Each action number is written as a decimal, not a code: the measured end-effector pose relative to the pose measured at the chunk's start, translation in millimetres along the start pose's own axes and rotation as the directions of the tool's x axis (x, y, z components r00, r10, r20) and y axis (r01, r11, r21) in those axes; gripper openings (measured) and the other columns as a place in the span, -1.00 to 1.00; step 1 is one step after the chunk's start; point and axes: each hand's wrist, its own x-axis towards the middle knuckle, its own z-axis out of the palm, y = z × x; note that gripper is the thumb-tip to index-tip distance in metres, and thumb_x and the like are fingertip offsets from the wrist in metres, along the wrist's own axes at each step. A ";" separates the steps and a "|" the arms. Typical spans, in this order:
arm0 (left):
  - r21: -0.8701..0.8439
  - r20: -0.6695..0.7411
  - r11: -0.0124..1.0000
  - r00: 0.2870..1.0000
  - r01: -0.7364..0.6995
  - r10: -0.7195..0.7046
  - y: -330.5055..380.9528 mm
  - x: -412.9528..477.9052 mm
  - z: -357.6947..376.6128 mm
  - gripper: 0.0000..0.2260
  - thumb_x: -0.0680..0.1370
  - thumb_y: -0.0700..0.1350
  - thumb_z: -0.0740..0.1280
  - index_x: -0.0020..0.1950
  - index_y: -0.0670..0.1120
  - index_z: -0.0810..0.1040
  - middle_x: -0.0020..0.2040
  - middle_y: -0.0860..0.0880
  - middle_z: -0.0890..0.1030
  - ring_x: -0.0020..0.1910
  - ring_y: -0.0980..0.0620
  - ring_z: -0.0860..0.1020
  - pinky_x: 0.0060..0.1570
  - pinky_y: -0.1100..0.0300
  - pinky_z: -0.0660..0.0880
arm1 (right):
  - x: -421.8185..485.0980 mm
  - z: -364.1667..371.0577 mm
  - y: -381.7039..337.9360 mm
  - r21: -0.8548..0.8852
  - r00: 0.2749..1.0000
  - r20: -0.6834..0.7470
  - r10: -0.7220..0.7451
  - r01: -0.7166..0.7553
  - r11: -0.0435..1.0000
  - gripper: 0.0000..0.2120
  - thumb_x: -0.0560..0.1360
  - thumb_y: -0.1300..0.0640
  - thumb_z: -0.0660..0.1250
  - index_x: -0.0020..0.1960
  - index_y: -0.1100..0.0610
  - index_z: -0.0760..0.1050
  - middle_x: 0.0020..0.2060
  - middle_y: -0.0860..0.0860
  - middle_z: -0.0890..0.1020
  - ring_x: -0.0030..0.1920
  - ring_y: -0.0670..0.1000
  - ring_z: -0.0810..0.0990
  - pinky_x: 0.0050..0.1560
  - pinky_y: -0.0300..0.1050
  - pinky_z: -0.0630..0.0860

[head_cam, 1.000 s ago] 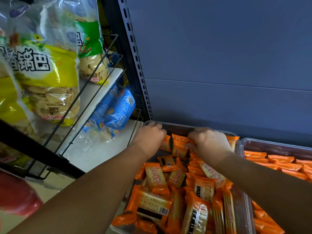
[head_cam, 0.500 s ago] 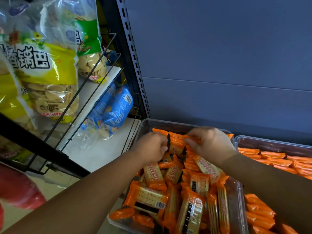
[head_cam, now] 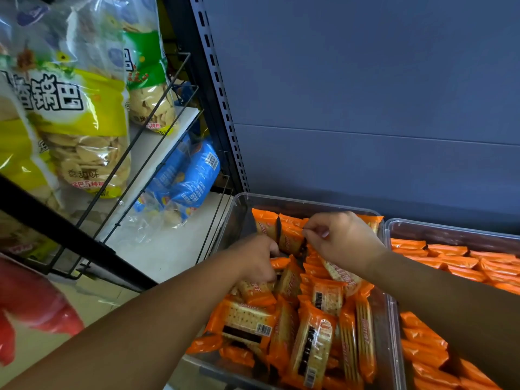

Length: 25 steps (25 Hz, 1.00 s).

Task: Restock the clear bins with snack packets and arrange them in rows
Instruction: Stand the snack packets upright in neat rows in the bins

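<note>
Orange cracker packets [head_cam: 312,330] are lying in a loose heap across the near part of the clear bin [head_cam: 239,218]. A few upright packets [head_cam: 291,236] are standing on edge against its far wall.

Right hand [head_cam: 344,240] is reaching to that far row with fingers curled; thumb and forefinger appear to be pinching the top seam of one of the upright packets. Left hand [head_cam: 254,260] is dipping knuckles-up into the heap just beside the row. Its fingertips are hidden, so I cannot tell whether it is gripping a packet or only pressing against them.

Neighbouring bin [head_cam: 450,228] on the right is showing the target pattern: packets on edge in tight rows.

Judgement: the step in hand is building the first row at the back, and most of the heap is waiting. Notes for doing it well:
- Right hand should be steadying the standing packets so they are not toppling forward.
- Left hand should be feeding one packet at a time, same face outward, seams up.
- Each packet should be closing snugly against its neighbour before release.
- Wrappers look slippery; a light pinch on the seam is likely safer than squeezing the crackers.
</note>
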 end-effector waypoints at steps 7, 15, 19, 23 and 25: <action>-0.335 -0.394 0.932 0.919 -0.140 -0.004 -4.9 -40.8 -33.1 -0.86 0.47 -0.09 0.57 -0.07 0.05 0.64 -0.13 0.06 0.69 -0.10 0.04 0.67 -0.05 0.05 0.64 | 2.0 -1.5 -19.0 0.323 0.982 0.168 0.080 -0.132 0.937 -0.65 0.57 0.03 0.47 0.33 -0.11 0.57 0.16 -0.20 0.63 0.20 -0.17 0.58 0.24 -0.14 0.58; -0.846 -0.294 0.480 0.954 -0.232 -0.058 8.6 -59.4 -32.9 -0.78 0.61 -0.32 0.41 0.22 -0.11 0.62 0.06 -0.11 0.75 0.04 -0.06 0.74 0.09 0.04 0.68 | 5.1 -19.6 -17.7 0.761 0.901 0.337 0.272 -0.431 0.485 -0.73 0.55 0.31 0.48 0.19 0.06 0.64 -0.02 0.05 0.75 -0.10 0.07 0.75 -0.26 -0.20 0.64; -0.824 -0.341 0.514 0.933 -0.239 -0.111 8.5 -51.9 -26.2 -0.86 0.64 -0.16 0.42 0.19 -0.05 0.66 0.01 -0.06 0.76 0.03 -0.06 0.73 0.08 0.02 0.68 | 5.9 -20.3 -9.7 0.825 0.903 0.308 0.301 -0.411 0.387 -0.72 0.52 0.26 0.52 0.19 0.05 0.64 -0.05 0.06 0.73 -0.09 0.05 0.72 -0.20 -0.09 0.64; -0.611 -0.412 0.764 0.907 -0.206 -0.085 2.9 -31.0 -14.1 -0.86 0.62 0.00 0.45 0.06 -0.06 0.69 -0.08 -0.11 0.72 -0.07 0.02 0.68 0.00 0.06 0.60 | 9.1 -22.4 -13.0 0.898 0.885 0.201 0.420 -0.337 0.281 -0.76 0.47 0.18 0.58 0.12 0.11 0.68 -0.08 0.05 0.77 -0.05 0.01 0.76 -0.15 -0.07 0.68; -0.364 -0.368 0.926 0.928 -0.095 -0.050 -4.0 -16.7 -2.1 -0.81 0.61 0.04 0.44 0.15 -0.03 0.68 0.05 -0.01 0.71 0.10 0.02 0.66 0.15 0.07 0.59 | 8.4 -23.5 -10.9 0.852 0.874 0.073 0.481 -0.306 0.426 -0.84 0.47 0.13 0.59 0.03 0.07 0.71 -0.16 0.01 0.76 -0.12 -0.01 0.73 -0.16 -0.09 0.68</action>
